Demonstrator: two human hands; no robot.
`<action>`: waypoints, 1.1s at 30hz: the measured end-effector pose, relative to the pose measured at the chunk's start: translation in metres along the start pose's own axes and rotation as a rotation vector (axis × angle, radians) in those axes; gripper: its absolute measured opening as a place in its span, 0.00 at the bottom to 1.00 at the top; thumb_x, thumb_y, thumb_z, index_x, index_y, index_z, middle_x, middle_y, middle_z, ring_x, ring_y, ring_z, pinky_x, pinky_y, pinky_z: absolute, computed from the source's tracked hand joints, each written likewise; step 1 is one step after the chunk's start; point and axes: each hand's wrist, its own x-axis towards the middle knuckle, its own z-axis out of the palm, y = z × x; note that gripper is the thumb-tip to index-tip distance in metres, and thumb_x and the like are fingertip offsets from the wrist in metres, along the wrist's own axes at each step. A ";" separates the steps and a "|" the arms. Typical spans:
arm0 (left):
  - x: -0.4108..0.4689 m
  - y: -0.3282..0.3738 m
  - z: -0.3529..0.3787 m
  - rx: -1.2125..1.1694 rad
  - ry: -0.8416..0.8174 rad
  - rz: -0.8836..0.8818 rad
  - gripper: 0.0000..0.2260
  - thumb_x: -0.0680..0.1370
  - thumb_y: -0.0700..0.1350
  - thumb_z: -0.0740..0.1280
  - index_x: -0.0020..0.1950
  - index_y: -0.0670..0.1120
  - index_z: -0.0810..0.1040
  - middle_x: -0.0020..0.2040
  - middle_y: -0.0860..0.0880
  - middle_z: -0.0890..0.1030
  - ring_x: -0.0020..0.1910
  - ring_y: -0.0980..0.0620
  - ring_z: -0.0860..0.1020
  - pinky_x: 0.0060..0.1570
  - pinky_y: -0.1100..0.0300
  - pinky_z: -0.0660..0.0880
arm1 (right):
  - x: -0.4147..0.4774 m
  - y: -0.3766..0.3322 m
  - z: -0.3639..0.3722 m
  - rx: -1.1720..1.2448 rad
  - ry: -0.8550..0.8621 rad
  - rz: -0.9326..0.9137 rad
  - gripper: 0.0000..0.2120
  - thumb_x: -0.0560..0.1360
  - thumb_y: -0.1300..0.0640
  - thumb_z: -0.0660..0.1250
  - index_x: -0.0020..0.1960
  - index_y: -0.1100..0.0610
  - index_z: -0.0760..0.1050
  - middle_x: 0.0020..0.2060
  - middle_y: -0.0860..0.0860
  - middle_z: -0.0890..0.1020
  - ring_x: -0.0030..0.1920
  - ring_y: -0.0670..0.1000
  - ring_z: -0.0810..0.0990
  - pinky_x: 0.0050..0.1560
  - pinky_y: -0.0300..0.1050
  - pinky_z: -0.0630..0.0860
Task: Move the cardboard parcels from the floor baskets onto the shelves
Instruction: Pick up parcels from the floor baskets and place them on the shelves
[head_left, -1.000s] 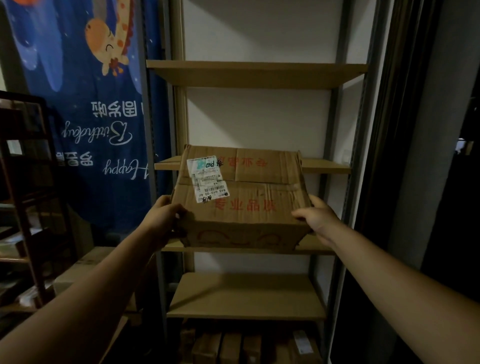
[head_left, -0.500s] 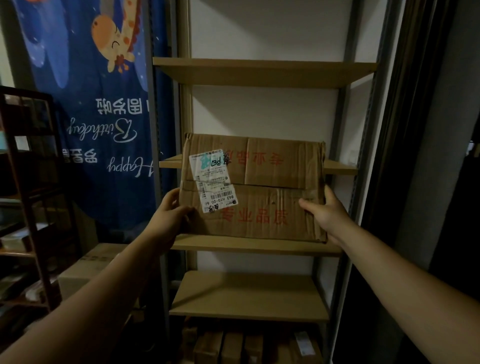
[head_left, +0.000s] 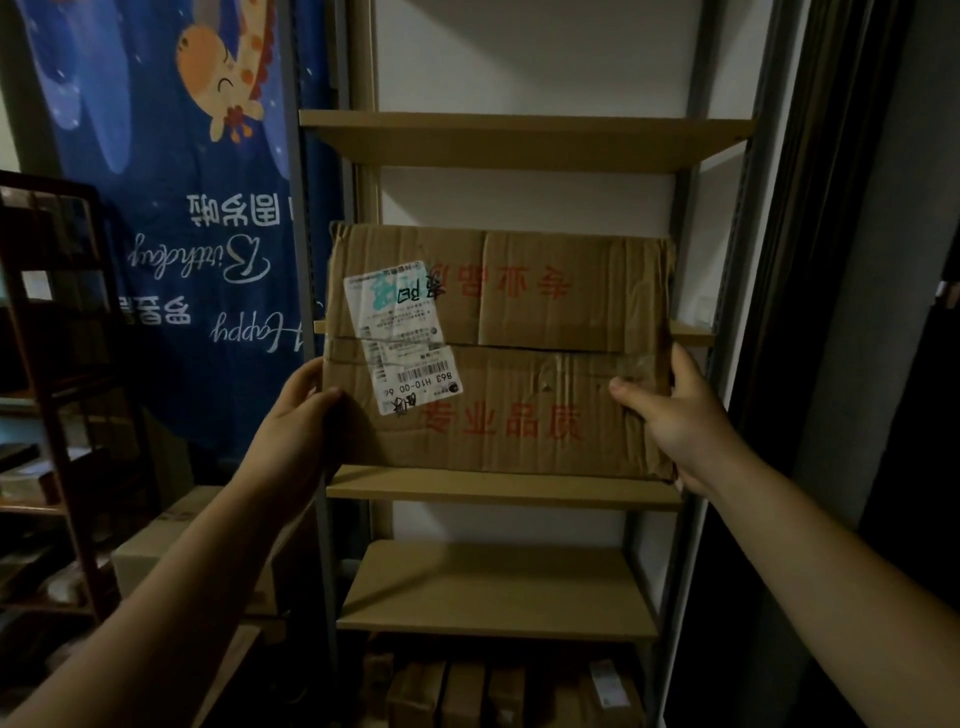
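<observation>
Between my two hands, at the front of the tall metal-framed shelf unit (head_left: 696, 218), I am holding the flat, creased brown cardboard parcel with red printing and a white shipping label (head_left: 498, 353). Over the last second I have been lifting it and tipping it up, so its broad labelled face is now standing nearly upright toward me, its lower edge sitting right at the front lip of the bare tan board shelf (head_left: 498, 488) just below the middle; I cannot tell whether it is touching the board yet. My left hand (head_left: 296, 415) is clamping the parcel's left edge, thumb on the near face. My right hand (head_left: 680, 421) is gripping the right edge the same way, fingers wrapped out of sight behind.

I judge that I am lining the parcel up to slide it away from me onto that shelf, so placement is close but not done. Lower down, another tan board (head_left: 493, 587) is lying bare, with small cardboard boxes (head_left: 498, 691) beneath. On the left, a blue birthday banner (head_left: 171, 234) is hanging.
</observation>
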 end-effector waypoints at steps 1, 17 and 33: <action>-0.001 0.000 -0.001 0.000 -0.001 0.000 0.14 0.83 0.42 0.54 0.66 0.56 0.66 0.54 0.50 0.75 0.50 0.49 0.77 0.42 0.53 0.76 | -0.001 -0.001 -0.001 0.001 -0.002 -0.010 0.24 0.77 0.57 0.68 0.70 0.47 0.66 0.56 0.45 0.79 0.55 0.47 0.79 0.55 0.52 0.78; -0.032 -0.017 -0.087 0.170 0.246 -0.134 0.14 0.82 0.41 0.57 0.66 0.53 0.69 0.59 0.44 0.77 0.56 0.44 0.78 0.48 0.49 0.78 | -0.004 0.069 0.089 0.118 -0.258 0.211 0.31 0.76 0.57 0.70 0.75 0.51 0.62 0.62 0.53 0.78 0.58 0.54 0.80 0.53 0.55 0.80; -0.016 0.014 -0.325 0.213 0.374 -0.163 0.15 0.83 0.41 0.55 0.68 0.53 0.68 0.55 0.48 0.76 0.53 0.47 0.77 0.44 0.50 0.76 | -0.048 0.069 0.347 0.101 -0.365 0.290 0.56 0.54 0.38 0.76 0.76 0.47 0.56 0.72 0.53 0.68 0.67 0.58 0.73 0.59 0.62 0.77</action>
